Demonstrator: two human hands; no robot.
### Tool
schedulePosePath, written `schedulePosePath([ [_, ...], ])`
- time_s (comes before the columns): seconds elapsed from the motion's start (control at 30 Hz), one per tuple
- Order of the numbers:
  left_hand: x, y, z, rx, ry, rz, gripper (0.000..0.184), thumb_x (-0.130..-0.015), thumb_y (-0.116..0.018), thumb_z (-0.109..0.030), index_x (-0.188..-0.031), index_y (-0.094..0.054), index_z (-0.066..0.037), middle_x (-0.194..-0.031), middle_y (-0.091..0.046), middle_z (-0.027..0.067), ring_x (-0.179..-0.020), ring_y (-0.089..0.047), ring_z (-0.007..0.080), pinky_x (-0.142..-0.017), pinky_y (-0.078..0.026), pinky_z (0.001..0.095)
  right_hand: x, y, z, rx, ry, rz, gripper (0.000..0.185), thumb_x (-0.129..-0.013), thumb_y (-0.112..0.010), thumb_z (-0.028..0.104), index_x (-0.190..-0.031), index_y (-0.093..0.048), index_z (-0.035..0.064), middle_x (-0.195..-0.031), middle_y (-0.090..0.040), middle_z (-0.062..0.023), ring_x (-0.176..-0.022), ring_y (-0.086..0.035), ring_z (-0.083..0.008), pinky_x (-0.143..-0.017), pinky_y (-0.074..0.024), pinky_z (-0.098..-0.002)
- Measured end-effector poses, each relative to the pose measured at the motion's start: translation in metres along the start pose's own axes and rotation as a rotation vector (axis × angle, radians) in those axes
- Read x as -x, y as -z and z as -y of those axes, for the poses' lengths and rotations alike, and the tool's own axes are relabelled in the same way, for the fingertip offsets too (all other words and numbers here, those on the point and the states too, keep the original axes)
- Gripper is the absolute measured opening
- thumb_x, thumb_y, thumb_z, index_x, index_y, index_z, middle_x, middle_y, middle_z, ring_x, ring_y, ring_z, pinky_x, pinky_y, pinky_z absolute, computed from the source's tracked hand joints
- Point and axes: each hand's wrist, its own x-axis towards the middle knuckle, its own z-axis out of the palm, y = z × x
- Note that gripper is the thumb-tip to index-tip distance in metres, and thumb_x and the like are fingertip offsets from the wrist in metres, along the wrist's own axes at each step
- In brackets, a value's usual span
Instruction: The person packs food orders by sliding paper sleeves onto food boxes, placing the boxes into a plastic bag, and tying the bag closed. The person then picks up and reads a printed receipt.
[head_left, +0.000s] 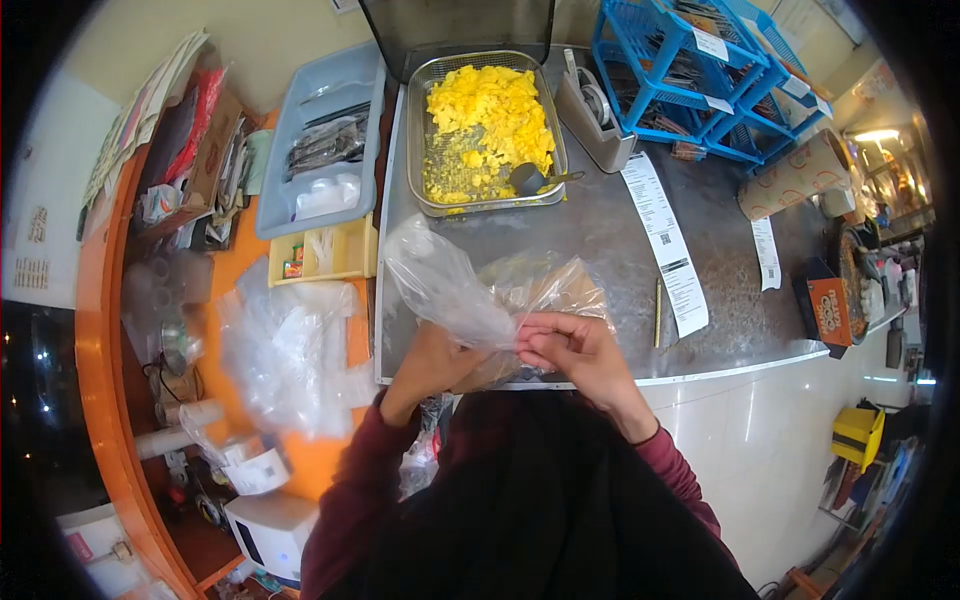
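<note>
A clear plastic bag [440, 272] stands up crumpled between my two hands, above the near edge of the metal counter. My right hand [580, 355] pinches its gathered edge between thumb and fingers. My left hand [432, 362] is closed around the bag's lower left side, its fingertips partly hidden behind the plastic. Just beyond my hands lie clear packets [575, 287] with something brownish, hard to make out through the film. Farther back, a metal mesh-like tray [413, 150] holds yellow chunks [490, 110], and a dark scoop [527, 179] rests in its near right corner.
A printed receipt [664, 240] and a thin stick [658, 312] lie on the counter [590, 225]. Behind stand a tape dispenser [598, 125] and blue tiered baskets [690, 75]. Loose plastic bags [300, 345], a yellow bin [350, 258] and a light blue tray [270, 190] occupy the orange surface.
</note>
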Motion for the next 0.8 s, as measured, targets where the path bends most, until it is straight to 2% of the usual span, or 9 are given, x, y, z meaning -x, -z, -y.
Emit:
schedulePosePath([
  [0.17,-0.009,0.006,0.001,0.269,0.22,0.089,0.038,-0.075,-0.084,-0.015,-0.107,-0.068,-0.002,-0.103,-0.071,0.008,-0.095,-0.067,0.0176,-0.086,-0.052,0.0342,-0.011,-0.009,-0.015,0.08,0.124,-0.085,0.019,-0.094,-0.062,0.0,-0.112,-0.064,-0.0074,-0.098,-0.07,-0.0126,-0.088,-0.07,-0.0151,-0.078,-0.0587,-0.026],
  [0.3,-0.01,0.007,0.003,0.286,0.215,0.093,0.037,-0.073,-0.085,-0.015,-0.105,-0.069,-0.002,-0.101,-0.071,0.007,-0.093,-0.067,0.0167,-0.084,-0.052,0.0339,-0.009,-0.012,-0.014,0.11,0.142,-0.128,0.012,-0.094,-0.063,0.001,-0.105,-0.065,-0.0053,-0.093,-0.071,-0.0112,-0.083,-0.071,-0.0153,-0.072,-0.0585,-0.0238],
  [0.47,-0.01,0.008,0.001,0.257,0.196,0.067,0.037,-0.072,-0.084,-0.012,-0.105,-0.068,-0.002,-0.101,-0.07,0.0068,-0.095,-0.066,0.0171,-0.086,-0.051,0.0338,-0.003,-0.014,-0.014,0.044,0.16,-0.285,0.008,-0.093,-0.065,0.003,-0.092,-0.063,-0.0046,-0.086,-0.071,-0.0117,-0.074,-0.071,-0.0137,-0.064,-0.0578,-0.0226],
  [0.57,0.002,0.0,0.011,0.139,0.101,-0.007,0.036,-0.073,-0.082,-0.012,-0.106,-0.067,-0.003,-0.1,-0.07,0.0071,-0.09,-0.067,0.021,-0.083,-0.052,0.0358,-0.001,-0.016,-0.019,0.061,0.207,-0.358,0.009,-0.091,-0.066,0.002,-0.085,-0.063,-0.0036,-0.082,-0.071,-0.0109,-0.07,-0.069,-0.0124,-0.061,-0.0565,-0.0226],
  [0.63,-0.001,-0.01,0.022,0.0,-0.294,-0.003,0.032,-0.074,-0.078,-0.009,-0.104,-0.068,-0.004,-0.095,-0.067,0.008,-0.085,-0.066,0.0244,-0.079,-0.052,0.0363,-0.001,-0.017,-0.018,0.133,0.211,-0.388,0.01,-0.09,-0.067,0.001,-0.081,-0.063,-0.0029,-0.079,-0.07,-0.0098,-0.067,-0.068,-0.0112,-0.059,-0.0547,-0.0223],
  [0.7,0.017,-0.018,0.0,0.032,-0.065,-0.002,0.025,-0.076,-0.069,-0.007,-0.101,-0.067,-0.007,-0.087,-0.062,0.0097,-0.081,-0.063,0.0291,-0.071,-0.051,0.0372,-0.002,-0.018,-0.015,0.256,0.183,-0.411,0.01,-0.088,-0.067,-0.001,-0.079,-0.064,-0.0024,-0.076,-0.07,-0.0085,-0.064,-0.066,-0.0097,-0.056,-0.0524,-0.0219],
  [0.77,0.017,-0.015,-0.031,-0.187,-0.183,-0.042,0.023,-0.077,-0.067,-0.007,-0.1,-0.066,-0.008,-0.087,-0.059,0.0088,-0.084,-0.063,0.028,-0.069,-0.052,0.0364,-0.003,-0.019,-0.017,0.261,0.206,-0.436,0.009,-0.088,-0.069,0.0,-0.081,-0.066,-0.0038,-0.074,-0.069,-0.0075,-0.062,-0.064,-0.0079,-0.056,-0.0503,-0.0208],
  [0.8,0.019,-0.018,-0.034,-0.201,-0.221,-0.025,0.028,-0.078,-0.064,-0.008,-0.105,-0.065,-0.004,-0.096,-0.06,0.0101,-0.092,-0.062,0.0278,-0.073,-0.053,0.0376,-0.003,-0.02,-0.017,0.265,0.218,-0.449,0.008,-0.088,-0.069,0.001,-0.083,-0.066,-0.0045,-0.073,-0.069,-0.007,-0.061,-0.062,-0.007,-0.055,-0.0492,-0.0203],
])
